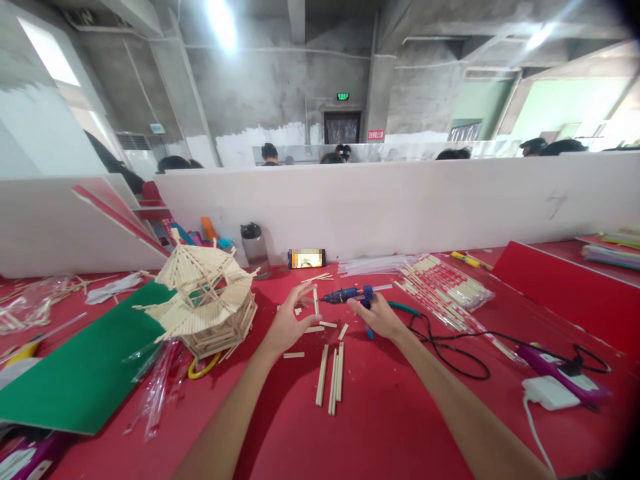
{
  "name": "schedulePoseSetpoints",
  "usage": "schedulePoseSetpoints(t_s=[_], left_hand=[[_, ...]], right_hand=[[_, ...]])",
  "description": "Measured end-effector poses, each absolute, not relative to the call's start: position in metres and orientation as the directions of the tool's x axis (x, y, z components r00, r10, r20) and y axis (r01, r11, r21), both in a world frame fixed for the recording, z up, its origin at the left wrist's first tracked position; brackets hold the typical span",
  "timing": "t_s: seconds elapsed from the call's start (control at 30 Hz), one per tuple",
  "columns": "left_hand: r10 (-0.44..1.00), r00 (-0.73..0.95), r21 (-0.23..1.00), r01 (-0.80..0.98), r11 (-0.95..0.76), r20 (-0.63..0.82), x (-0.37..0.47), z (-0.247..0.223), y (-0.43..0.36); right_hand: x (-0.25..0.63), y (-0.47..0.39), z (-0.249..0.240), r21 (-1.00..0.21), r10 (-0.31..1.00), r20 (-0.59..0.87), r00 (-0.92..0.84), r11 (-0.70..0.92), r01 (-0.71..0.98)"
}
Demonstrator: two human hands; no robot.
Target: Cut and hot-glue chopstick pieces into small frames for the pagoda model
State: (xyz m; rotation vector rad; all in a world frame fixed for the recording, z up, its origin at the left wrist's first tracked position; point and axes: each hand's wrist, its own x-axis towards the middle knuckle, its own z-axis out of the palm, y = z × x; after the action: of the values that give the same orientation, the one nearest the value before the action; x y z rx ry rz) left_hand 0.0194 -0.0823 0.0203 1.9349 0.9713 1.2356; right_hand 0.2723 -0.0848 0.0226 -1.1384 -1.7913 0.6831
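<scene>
My left hand [294, 316] pinches a short wooden stick [316, 301] held upright between thumb and fingers. My right hand [379, 316] is wrapped round a blue glue gun [345, 295], its nozzle pointing left at the stick. Whether the nozzle touches the stick I cannot tell. Below my hands lie short cut pieces [294, 355] and several longer wooden sticks [336, 380] on the red table [380, 420]. To the left stands a pagoda-like model [210, 293] built of wooden sticks, with tiered roofs.
A phone [307, 259] leans at the white partition [400, 207] near a water bottle [255, 248]. Packed wooden sticks [450, 283] lie right, with the black cord [450, 373], power strip [565, 373] and white charger [550, 393]. A green board [85, 373] lies left. People's heads show beyond the partition.
</scene>
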Motion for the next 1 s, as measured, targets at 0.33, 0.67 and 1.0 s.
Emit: schedulePoseSetpoints(t_s=[0.33,0.67,1.0], left_hand=[[0.840,0.322,0.822,0.237,-0.517,0.436,0.020,0.020,-0.083],[0.842,0.320,0.823,0.237,-0.515,0.435,0.020,0.021,-0.083],[0.854,0.293,0.834,0.233,-0.501,0.431,0.019,0.019,-0.082]], right_hand=[[0.275,-0.083,0.019,-0.812,0.896,0.409,-0.173,0.444,0.380],[0.276,-0.084,0.025,-0.757,0.869,0.449,-0.205,0.493,0.429],[0.274,-0.087,0.031,-0.735,0.856,0.457,-0.241,0.516,0.440]])
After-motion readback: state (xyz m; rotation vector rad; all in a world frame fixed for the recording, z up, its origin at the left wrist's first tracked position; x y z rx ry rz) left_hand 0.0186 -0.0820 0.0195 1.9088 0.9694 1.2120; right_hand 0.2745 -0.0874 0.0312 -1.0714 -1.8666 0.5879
